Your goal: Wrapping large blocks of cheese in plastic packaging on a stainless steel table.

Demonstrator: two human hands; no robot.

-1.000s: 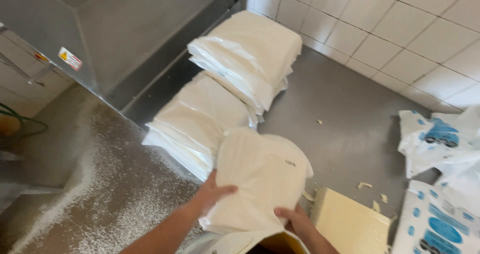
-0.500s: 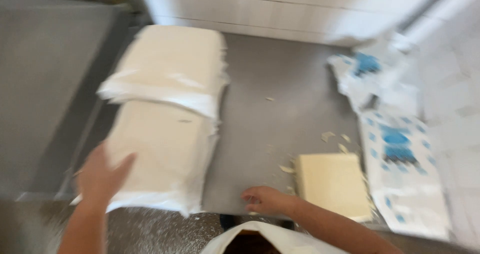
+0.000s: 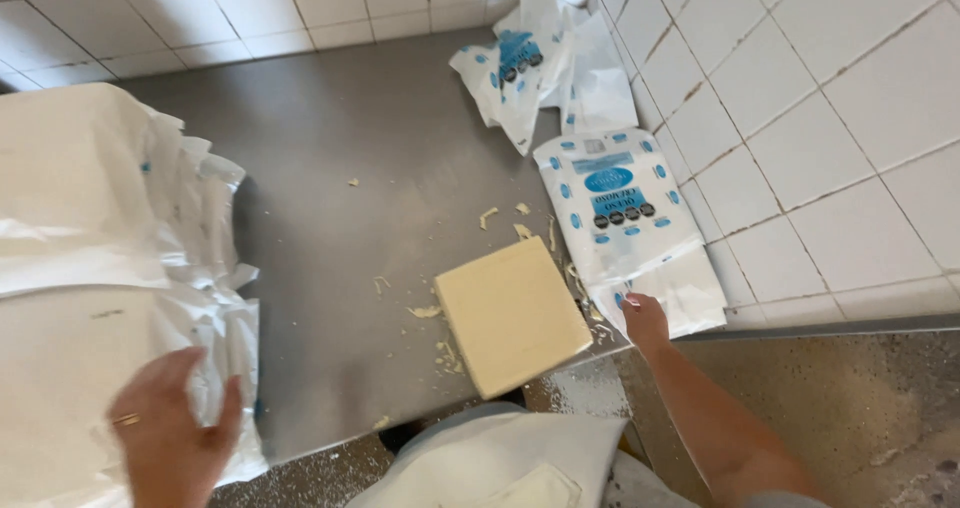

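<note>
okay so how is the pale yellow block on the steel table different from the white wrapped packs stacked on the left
The pale yellow block lies bare and unwrapped; the white wrapped packs are covered in white film. The block lies alone near the table's front edge, while the packs sit piled together. The right hand rests just beside the block on an empty wrapper; the left hand lies on the packs. Both sit on the steel table and look flat and slab-shaped.

A food-production room: a steel worktable (image 3: 340,168) bears a bare pale block (image 3: 510,313), white wrapped packs (image 3: 90,298) left of it, tiled wall (image 3: 800,98) right.
</note>
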